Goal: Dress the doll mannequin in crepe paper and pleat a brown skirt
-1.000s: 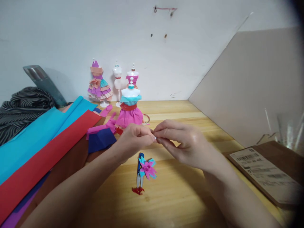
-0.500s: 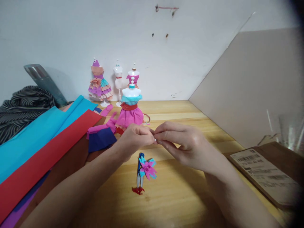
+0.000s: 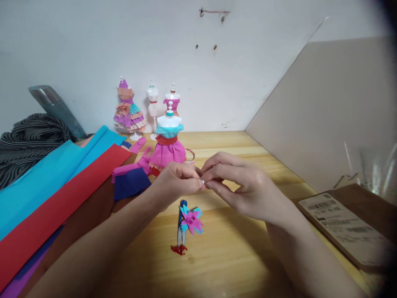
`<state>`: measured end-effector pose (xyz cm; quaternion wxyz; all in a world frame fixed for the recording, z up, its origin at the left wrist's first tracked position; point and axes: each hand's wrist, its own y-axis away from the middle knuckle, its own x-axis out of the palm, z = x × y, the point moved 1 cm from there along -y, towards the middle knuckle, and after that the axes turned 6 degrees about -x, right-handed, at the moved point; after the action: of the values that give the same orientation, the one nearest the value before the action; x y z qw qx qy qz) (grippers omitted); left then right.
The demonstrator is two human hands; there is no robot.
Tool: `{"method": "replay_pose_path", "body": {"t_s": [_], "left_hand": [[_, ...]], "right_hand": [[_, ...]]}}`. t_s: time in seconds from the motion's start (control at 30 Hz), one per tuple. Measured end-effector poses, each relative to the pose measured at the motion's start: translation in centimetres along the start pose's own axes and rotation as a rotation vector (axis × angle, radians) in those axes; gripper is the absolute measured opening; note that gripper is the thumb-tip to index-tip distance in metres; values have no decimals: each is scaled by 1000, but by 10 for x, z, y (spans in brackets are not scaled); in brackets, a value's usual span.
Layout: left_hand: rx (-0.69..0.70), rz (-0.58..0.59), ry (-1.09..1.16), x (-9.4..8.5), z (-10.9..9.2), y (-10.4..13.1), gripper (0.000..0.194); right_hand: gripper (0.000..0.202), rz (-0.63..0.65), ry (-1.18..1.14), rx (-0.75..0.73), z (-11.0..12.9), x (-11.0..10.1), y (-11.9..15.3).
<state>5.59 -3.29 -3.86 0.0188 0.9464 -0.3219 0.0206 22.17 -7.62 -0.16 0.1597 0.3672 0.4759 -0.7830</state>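
My left hand [image 3: 180, 182] pinches a tiny white piece [image 3: 202, 181] between thumb and fingers, too small to name. From the other side, the fingertips and thumb of my right hand [image 3: 238, 182] close on the same spot, partly covering it. Below both hands, small blue-handled scissors [image 3: 180, 223] lie on the table with their blades toward me. A layered paper flower [image 3: 192, 221], magenta over light blue, rests against them. At the blade tips is a crumpled red paper scrap [image 3: 179, 250].
Behind my hands stands a small dress form [image 3: 169, 120] in a paper dress; several others are near the wall. Crepe paper in blue [image 3: 62, 161] and red [image 3: 71, 207] covers the left side, beside a striped cloth [image 3: 34, 132]. A labelled cardboard piece [image 3: 350, 223] lies right.
My right fingers have shifted slightly at the pinch, and more of the white piece shows between the hands. The whole view has moved a little; the objects on the table stay put.
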Motion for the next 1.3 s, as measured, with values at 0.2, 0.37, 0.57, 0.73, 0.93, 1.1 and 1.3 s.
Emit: {"method": "replay_pose_path", "body": {"t_s": [0.2, 0.37, 0.57, 0.73, 0.93, 1.1, 1.3], "left_hand": [[104, -70, -180, 2, 0, 3, 19], [298, -165, -500, 10, -2, 9, 27], [346, -217, -657, 17, -6, 14, 30], [369, -182, -596, 15, -7, 13, 27], [337, -143, -554, 11, -7, 11, 25], [307, -86, -540, 10, -5, 11, 26], [287, -109, -552, 12, -5, 13, 26]], "right_hand": [[19, -10, 110, -23, 0, 6, 2], [20, -15, 233, -76, 6, 8, 5], [22, 11, 331, -91, 9, 9, 4], [20, -21, 150, -85, -1, 4, 1], [18, -9, -86, -38, -10, -4, 1], [14, 15, -87, -25, -10, -3, 4], [17, 23, 30, -95, -9, 1, 3]]}}
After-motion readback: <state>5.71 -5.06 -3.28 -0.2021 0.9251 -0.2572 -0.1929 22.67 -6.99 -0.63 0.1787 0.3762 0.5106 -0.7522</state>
